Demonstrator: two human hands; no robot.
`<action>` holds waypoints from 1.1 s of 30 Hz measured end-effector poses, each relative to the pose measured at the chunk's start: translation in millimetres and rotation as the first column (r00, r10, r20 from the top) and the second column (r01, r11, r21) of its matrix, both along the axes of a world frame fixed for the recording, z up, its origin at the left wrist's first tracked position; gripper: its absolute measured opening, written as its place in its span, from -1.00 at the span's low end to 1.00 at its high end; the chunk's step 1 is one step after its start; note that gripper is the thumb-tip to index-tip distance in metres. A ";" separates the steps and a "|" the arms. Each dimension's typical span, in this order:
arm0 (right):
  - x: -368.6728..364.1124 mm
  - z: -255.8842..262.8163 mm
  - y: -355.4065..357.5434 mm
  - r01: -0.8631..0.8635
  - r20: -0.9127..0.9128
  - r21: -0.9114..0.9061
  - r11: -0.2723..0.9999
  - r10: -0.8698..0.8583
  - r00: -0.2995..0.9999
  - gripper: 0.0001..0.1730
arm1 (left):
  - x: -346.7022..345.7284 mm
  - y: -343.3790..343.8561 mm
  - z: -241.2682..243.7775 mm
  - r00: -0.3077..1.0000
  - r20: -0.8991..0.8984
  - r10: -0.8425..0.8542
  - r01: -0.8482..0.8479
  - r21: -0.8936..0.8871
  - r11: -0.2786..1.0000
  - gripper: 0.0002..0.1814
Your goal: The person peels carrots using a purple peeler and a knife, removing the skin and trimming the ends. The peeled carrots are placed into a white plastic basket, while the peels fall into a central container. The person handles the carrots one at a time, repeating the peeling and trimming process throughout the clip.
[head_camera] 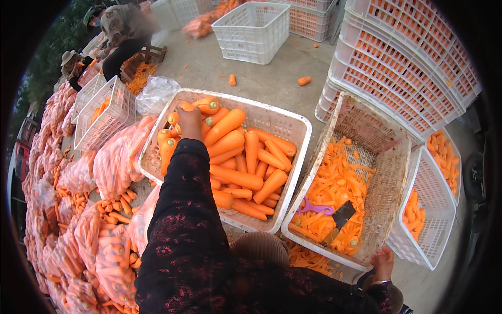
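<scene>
My left hand [191,122] reaches into a white plastic crate [302,135] full of whole carrots [235,176]. Its fingers are down among the carrots at the far left; whether they grip one is hidden. Beside the near right corner of a dirtier crate [388,212], my right hand [382,262] rests with fingers loosely bent and nothing visible in it. That crate contains carrot peelings [333,176]. On the peelings lie a purple peeler [315,207] and a knife with a broad dark blade [344,214], its handle towards me.
Clear bags of carrots [106,259] crowd the left, with loose carrots among them. Stacked crates of carrots [396,66] rise at the right. An open white crate [255,43] stands on the concrete ahead. Two people work at the far left, one bent over [123,27].
</scene>
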State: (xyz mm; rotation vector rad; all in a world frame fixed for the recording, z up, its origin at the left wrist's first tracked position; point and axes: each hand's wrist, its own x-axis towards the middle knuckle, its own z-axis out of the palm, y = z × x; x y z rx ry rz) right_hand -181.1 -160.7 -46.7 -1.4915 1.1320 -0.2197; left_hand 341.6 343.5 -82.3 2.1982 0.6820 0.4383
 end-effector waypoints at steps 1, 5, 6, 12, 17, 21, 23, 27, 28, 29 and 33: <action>3.9 2.0 3.3 -0.015 0.008 0.003 1.000 0.015 1.000 -0.60 | 0.0 8.7 -3.1 0.997 0.057 0.047 -0.043 -0.072 0.997 -0.27; 15.0 17.9 12.8 -0.059 0.080 0.015 0.998 0.057 0.995 -0.61 | -30.1 11.2 19.6 0.958 0.227 0.175 -0.093 -0.333 0.938 -0.31; 21.9 19.9 17.3 -0.105 0.135 0.051 0.993 0.097 0.986 -0.61 | -30.8 32.3 19.8 0.946 0.278 0.166 -0.050 -0.381 0.923 -0.31; 38.7 60.2 43.0 -0.330 0.348 0.116 0.937 0.273 0.897 -0.62 | -147.8 -61.1 110.2 0.949 0.306 -0.076 0.294 -0.771 0.565 -0.72; 50.9 106.7 64.2 -0.574 0.497 0.154 0.804 0.439 0.749 -0.60 | -258.7 -151.3 154.2 0.786 0.349 -0.510 0.427 -0.903 0.040 -0.66; 39.1 119.5 66.0 -0.603 0.634 0.279 0.747 0.328 0.700 -0.46 | -362.7 -252.8 180.0 0.577 0.352 -0.737 0.449 -0.891 -0.073 -0.55; 28.2 119.1 68.7 -0.568 0.710 0.359 0.741 0.179 0.681 -0.41 | -401.2 -292.1 168.6 0.438 0.296 -0.849 0.476 -0.877 -0.061 -0.50; 5.5 93.0 36.0 -0.378 0.709 0.513 0.771 -0.132 0.692 -0.42 | -418.5 -328.3 148.1 -0.072 0.354 -0.932 0.685 -0.662 -0.305 -0.44; 1.5 95.3 30.6 -0.349 0.700 0.499 0.793 -0.131 0.703 -0.43 | -412.9 -331.0 150.2 -0.061 0.296 -0.953 0.642 -0.720 -0.264 -0.45; -2.1 96.0 23.7 -0.368 0.722 0.482 0.795 -0.122 0.681 -0.44 | -399.7 -333.9 135.4 0.024 0.284 -0.958 0.706 -0.683 -0.185 -0.48; -10.7 102.5 4.5 -0.398 0.751 0.514 0.760 -0.175 0.637 -0.48 | -311.4 -339.5 85.4 0.174 -0.395 -0.902 0.985 0.080 0.155 -0.63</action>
